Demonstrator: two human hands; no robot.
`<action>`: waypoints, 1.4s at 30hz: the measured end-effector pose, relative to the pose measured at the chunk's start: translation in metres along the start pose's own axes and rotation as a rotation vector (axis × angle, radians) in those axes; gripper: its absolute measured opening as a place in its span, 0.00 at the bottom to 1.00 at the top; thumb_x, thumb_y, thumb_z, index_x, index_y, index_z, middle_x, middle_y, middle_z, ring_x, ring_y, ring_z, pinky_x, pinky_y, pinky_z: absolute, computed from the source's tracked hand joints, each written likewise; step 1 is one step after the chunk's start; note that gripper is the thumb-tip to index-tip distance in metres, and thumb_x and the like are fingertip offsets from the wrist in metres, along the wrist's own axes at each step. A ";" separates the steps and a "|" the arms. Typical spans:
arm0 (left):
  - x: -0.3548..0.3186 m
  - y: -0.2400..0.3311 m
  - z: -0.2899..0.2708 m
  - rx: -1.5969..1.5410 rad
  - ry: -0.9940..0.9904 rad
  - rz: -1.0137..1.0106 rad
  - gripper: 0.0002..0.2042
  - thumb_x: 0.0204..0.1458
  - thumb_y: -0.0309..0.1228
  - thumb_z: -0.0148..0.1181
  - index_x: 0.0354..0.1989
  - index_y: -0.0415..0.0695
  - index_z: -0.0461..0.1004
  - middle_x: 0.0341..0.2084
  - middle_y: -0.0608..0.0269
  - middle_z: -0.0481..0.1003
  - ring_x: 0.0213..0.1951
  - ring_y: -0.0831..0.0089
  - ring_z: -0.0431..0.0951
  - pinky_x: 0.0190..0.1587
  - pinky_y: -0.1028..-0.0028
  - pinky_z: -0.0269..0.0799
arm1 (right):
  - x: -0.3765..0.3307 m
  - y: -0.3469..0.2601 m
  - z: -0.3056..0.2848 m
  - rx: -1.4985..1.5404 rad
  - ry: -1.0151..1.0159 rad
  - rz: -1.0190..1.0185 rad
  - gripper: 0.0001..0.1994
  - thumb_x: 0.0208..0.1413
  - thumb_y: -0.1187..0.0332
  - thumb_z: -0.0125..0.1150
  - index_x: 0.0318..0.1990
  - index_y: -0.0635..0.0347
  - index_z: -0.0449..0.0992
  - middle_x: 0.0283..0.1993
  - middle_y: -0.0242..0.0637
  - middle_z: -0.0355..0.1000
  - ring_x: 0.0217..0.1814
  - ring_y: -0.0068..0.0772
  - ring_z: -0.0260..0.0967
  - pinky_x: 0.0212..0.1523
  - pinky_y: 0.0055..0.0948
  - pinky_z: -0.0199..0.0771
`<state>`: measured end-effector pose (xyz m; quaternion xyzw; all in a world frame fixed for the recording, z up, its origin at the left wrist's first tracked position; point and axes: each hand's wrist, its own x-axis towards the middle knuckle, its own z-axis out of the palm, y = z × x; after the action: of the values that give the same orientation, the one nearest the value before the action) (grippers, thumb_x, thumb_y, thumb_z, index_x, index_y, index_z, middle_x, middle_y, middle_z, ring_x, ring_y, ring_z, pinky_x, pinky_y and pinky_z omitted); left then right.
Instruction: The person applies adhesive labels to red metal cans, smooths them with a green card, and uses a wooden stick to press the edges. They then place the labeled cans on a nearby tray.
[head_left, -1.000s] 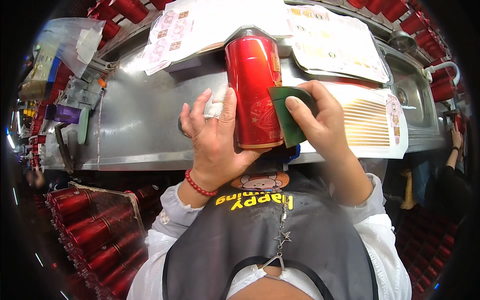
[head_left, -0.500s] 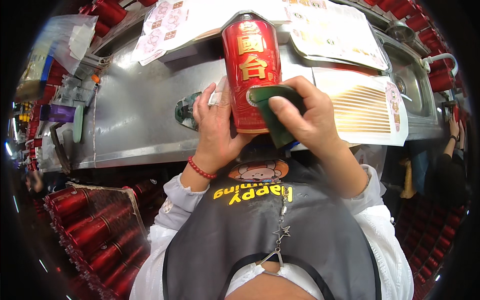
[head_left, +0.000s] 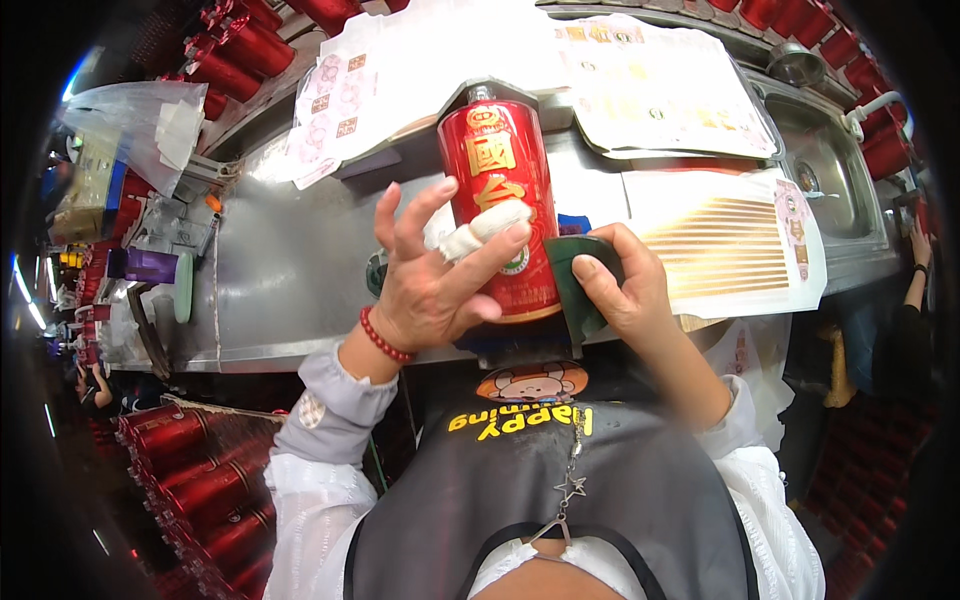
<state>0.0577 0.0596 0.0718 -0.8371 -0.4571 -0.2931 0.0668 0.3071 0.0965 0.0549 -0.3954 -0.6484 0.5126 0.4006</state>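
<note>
A red bottle point(head_left: 500, 160) with raised gold characters lies in a dark holder point(head_left: 540, 78), its neck pointing away from me. My left hand point(head_left: 425, 275) is over the bottle's left side, fingers spread, gripping nothing. White wrapping point(head_left: 485, 232) covers part of a finger that reaches across the bottle's front. At the bottle's lower right, my right hand point(head_left: 625, 285) pinches a flat dark green scraper point(head_left: 575, 290) between thumb and fingers. The scraper's left edge is beside the bottle; whether it touches cannot be made out. A dark green patterned piece point(head_left: 376, 272) is mostly hidden behind my left hand.
Printed sheets are stacked behind the holder point(head_left: 400, 60) and on a tray point(head_left: 680, 155). A gold-striped sheet point(head_left: 715, 240) lies right of the scraper. Beyond it is a metal sink point(head_left: 850, 190). Red bottles point(head_left: 190, 450) fill a crate at lower left. Another person's arm point(head_left: 915, 270) shows far right.
My left hand has left its hold at the bottle's side and risen over it with fingers spread. The scraper has moved from the bottle's front to its right edge.
</note>
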 end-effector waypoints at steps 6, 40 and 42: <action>0.011 -0.015 0.010 -0.037 0.038 0.044 0.30 0.68 0.62 0.33 0.59 0.62 0.80 0.47 0.79 0.82 0.62 0.68 0.62 0.75 0.51 0.26 | 0.003 0.000 -0.004 0.016 -0.036 0.013 0.10 0.61 0.66 0.66 0.41 0.64 0.74 0.29 0.34 0.77 0.30 0.19 0.71 0.33 0.25 0.73; 0.063 -0.059 0.013 -0.100 0.136 0.023 0.29 0.69 0.58 0.37 0.58 0.54 0.81 0.35 0.73 0.84 0.56 0.66 0.66 0.75 0.54 0.31 | 0.023 -0.001 -0.028 0.017 0.012 -0.079 0.11 0.59 0.67 0.69 0.44 0.64 0.77 0.33 0.37 0.76 0.33 0.25 0.73 0.36 0.27 0.74; 0.055 -0.056 0.013 -0.064 0.185 0.006 0.29 0.70 0.56 0.38 0.57 0.52 0.81 0.37 0.72 0.83 0.53 0.66 0.67 0.75 0.54 0.34 | 0.059 -0.027 -0.052 -0.252 -0.098 -0.353 0.09 0.58 0.73 0.69 0.43 0.63 0.78 0.33 0.31 0.72 0.35 0.21 0.69 0.35 0.23 0.67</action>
<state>0.0409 0.1363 0.0831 -0.8094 -0.4370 -0.3834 0.0831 0.3311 0.1649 0.0960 -0.2975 -0.7853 0.3680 0.3993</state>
